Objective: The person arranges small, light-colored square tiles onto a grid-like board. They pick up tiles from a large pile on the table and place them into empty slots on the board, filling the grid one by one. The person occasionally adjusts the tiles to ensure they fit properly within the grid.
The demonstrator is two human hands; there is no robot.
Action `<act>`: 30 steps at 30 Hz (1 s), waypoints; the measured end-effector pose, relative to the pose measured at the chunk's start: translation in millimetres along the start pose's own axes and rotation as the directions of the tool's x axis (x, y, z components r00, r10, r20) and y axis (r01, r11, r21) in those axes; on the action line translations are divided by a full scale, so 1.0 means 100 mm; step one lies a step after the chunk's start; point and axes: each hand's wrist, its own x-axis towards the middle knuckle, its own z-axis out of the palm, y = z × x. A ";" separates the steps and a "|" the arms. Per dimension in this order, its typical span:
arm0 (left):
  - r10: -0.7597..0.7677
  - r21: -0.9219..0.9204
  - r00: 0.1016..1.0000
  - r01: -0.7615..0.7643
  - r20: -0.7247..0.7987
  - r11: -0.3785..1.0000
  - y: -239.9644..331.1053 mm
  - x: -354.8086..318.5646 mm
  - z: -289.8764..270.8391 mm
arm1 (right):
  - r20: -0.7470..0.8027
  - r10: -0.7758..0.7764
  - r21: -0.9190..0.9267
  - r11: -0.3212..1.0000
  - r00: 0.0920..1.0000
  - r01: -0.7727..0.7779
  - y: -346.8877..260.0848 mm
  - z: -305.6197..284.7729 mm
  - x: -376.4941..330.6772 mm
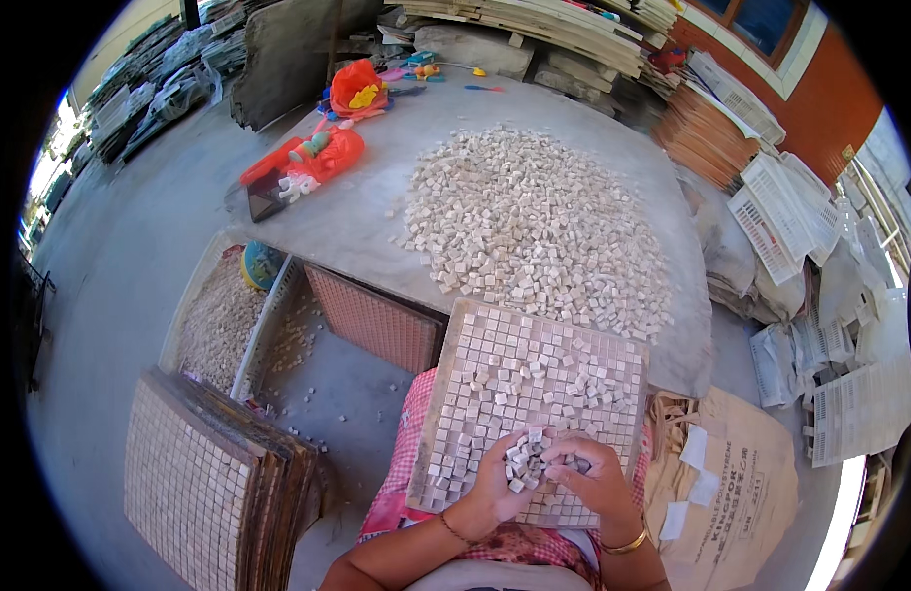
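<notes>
Over a gridded tray (614, 355) on my lap, my two hands come together around a small heap of stone mosaic cubes (523, 463). My left hand (495, 483) cups the heap from its left side, with the palm beneath partly hidden. My right hand (598, 475) closes in from the right, its curled fingers on several greyish cubes at the heap's edge. Pale cubes fill many of the tray's cells on the left and lower part. Loose cubes (514, 376) lie scattered across its middle and right. The upper right cells show bare grid.
Beyond the tray, a big pile of loose cubes (534, 212) covers a stone slab table (376, 217). Stacked filled trays (189, 473) stand at lower left, beside a crate of chips (219, 325). Red plastic bags (332, 158) lie at the slab's far left. A paper sack (741, 492) lies at right.
</notes>
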 end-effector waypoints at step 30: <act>-0.020 -0.001 0.999 0.020 -0.026 1.000 0.00 0.03 -0.02 | 0.001 0.134 -0.171 0.976 0.991 -0.132 0.05 0.03 -0.13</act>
